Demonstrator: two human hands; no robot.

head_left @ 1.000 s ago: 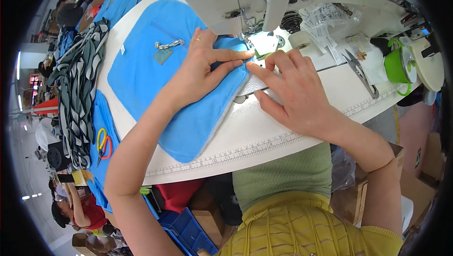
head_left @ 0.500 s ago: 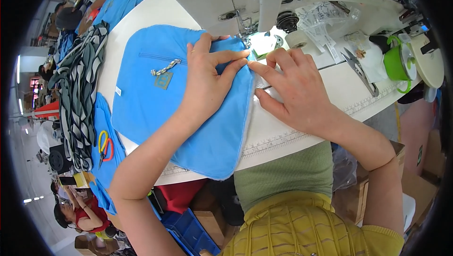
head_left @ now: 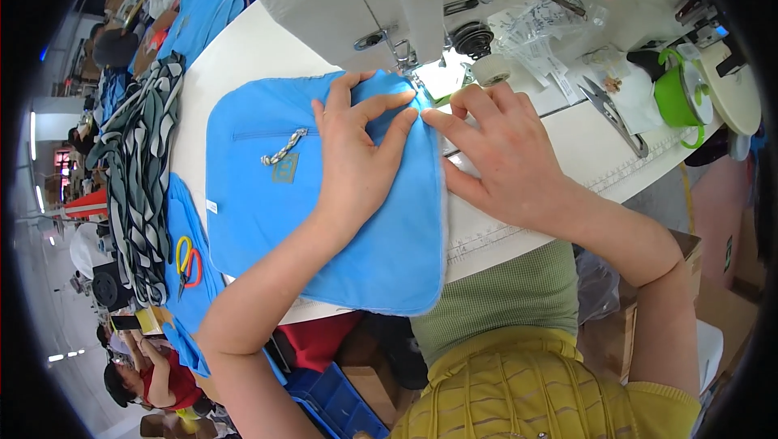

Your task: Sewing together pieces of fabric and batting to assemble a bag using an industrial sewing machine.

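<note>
Head cam: pressing rounded blue cloth (head_left: 275, 208) near 12 o'clock with left hand (head_left: 356, 147) and right hand (head_left: 512, 151), fingers parted, likely steadying edge.

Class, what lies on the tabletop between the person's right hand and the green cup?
In the head view, a slim grey metal tool, perhaps snips, lies between the right hand and the green cup.

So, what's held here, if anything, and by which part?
The left grip and right grip touch the blue fabric by its upper right edge, near the sewing machine; whether they pinch or just press it can't be told.
</note>
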